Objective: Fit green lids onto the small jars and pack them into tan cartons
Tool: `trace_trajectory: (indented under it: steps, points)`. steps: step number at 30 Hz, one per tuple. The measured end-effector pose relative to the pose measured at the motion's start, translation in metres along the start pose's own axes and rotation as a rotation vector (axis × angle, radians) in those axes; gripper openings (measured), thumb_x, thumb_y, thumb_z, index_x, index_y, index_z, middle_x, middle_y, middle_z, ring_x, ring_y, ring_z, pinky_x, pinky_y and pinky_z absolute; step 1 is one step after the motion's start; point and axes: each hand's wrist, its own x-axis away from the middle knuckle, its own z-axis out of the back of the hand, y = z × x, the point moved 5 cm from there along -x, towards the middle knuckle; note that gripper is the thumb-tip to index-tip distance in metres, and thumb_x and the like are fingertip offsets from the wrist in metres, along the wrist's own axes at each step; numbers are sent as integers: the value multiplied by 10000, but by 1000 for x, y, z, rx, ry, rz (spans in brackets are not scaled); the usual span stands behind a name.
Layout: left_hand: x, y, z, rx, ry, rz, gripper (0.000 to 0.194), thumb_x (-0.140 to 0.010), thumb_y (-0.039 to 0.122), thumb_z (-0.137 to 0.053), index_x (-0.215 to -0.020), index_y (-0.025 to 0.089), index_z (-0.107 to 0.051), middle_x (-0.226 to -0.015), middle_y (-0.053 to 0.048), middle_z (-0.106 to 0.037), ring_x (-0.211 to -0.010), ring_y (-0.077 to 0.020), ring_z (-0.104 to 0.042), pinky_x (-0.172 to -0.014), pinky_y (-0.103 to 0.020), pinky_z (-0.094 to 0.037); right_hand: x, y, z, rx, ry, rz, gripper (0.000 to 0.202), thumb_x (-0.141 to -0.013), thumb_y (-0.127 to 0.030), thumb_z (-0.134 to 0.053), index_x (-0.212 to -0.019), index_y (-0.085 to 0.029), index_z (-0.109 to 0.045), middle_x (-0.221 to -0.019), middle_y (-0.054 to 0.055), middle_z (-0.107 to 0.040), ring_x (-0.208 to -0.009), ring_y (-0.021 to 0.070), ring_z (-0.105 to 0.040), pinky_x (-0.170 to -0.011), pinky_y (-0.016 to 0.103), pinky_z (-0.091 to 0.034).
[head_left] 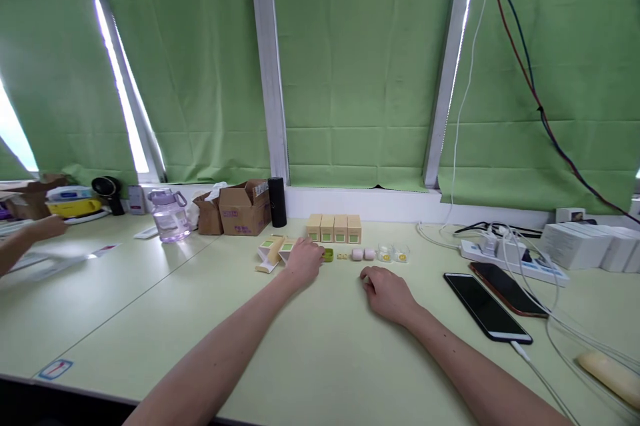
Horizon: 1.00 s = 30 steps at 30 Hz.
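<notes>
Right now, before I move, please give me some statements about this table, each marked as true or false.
1. The left hand is nearer to the small green container than the right hand is. True.
2. The pale purple jug stands right of the black cylinder. False: the jug stands left of it.
3. Four small cartons stand in a row. True.
4. The black cylinder lies on its side. False: it stands upright.
5. Two phones lie right of the right hand. True.

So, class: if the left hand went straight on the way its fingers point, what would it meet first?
Most likely the small green object, just ahead of the left hand; whether they already touch is hard to tell.
</notes>
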Motion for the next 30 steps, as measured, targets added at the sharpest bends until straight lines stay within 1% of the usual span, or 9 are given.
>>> trace_trajectory:
  steps: [8, 11, 15, 17, 20, 23, 25, 27, 30]
  points:
    - [-1, 4, -2, 7, -22, 35, 192, -924, 336, -611, -933, 211, -756, -925, -123, -747, -1036, -299, -636, -954, -419, -423, 0, -2, 1, -2, -7, -2, 250, -949, -155, -516, -1154, -226, -640, -1207, 80, -701, -1130, 236, -625, -764, 299, -383]
    - [-1, 5, 1, 8, -24, 32, 189, -927, 304, -595, -902, 201, -752, -915, -122, -745, -1006, -290, -639, -933, -409, -426, 0, -2, 1, -3, -9, -5, 251, -947, -155, -514, -1153, -226, -639, -1211, 78, -700, -1129, 240, -627, -749, 298, -375]
    - [-1, 9, 8, 4, -18, 5, 224, -929, 193, -535, -856, 180, -746, -912, -129, -745, -972, -280, -644, -902, -403, -429, 1, -2, 1, -12, 7, -3, 264, -935, -147, -526, -1162, -227, -634, -1204, 72, -697, -1106, 234, -631, -731, 295, -368]
    - [0, 14, 13, 7, -16, -14, 220, -925, 192, -534, -881, 186, -749, -917, -128, -745, -978, -283, -645, -905, -405, -430, 1, -1, 1, -29, 29, -7, 273, -924, -151, -543, -1171, -226, -632, -1189, 66, -698, -1076, 227, -636, -718, 294, -367]
    - [6, 26, 18, 18, -23, -48, 171, -914, 245, -586, -912, 202, -751, -919, -127, -743, -999, -296, -640, -905, -404, -429, 1, 0, 2, -97, 91, -16, 286, -919, -186, -575, -1198, -228, -623, -1167, 58, -698, -1043, 215, -639, -721, 290, -383]
    - [17, 45, 22, 38, -30, -142, 134, -903, 216, -601, -905, 215, -735, -902, -119, -738, -998, -299, -627, -887, -405, -423, 1, -1, 2, -225, 169, -18, 344, -917, -267, -624, -1258, -235, -592, -1193, 53, -682, -951, 194, -652, -731, 293, -424]
    - [27, 57, 24, 29, 9, -234, 150, -904, 162, -572, -906, 214, -713, -892, -115, -732, -964, -288, -618, -842, -406, -417, 0, -3, 0, -309, 201, -1, 402, -896, -318, -665, -1280, -239, -577, -1201, 51, -673, -853, 178, -650, -732, 306, -455]
    - [36, 67, 26, 8, 87, -313, 158, -903, 119, -549, -887, 193, -687, -859, -115, -716, -906, -276, -605, -782, -406, -406, 0, -6, -1, -381, 219, 41, 442, -875, -339, -690, -1291, -246, -571, -1176, 47, -675, -789, 172, -638, -738, 323, -482]
    - [47, 75, 27, 7, 226, -383, 166, -901, 72, -526, -841, 170, -645, -801, -94, -686, -824, -254, -579, -710, -394, -382, -1, -8, -2, -463, 264, 106, 436, -872, -339, -681, -1288, -262, -573, -1118, 41, -687, -776, 185, -633, -723, 341, -505]
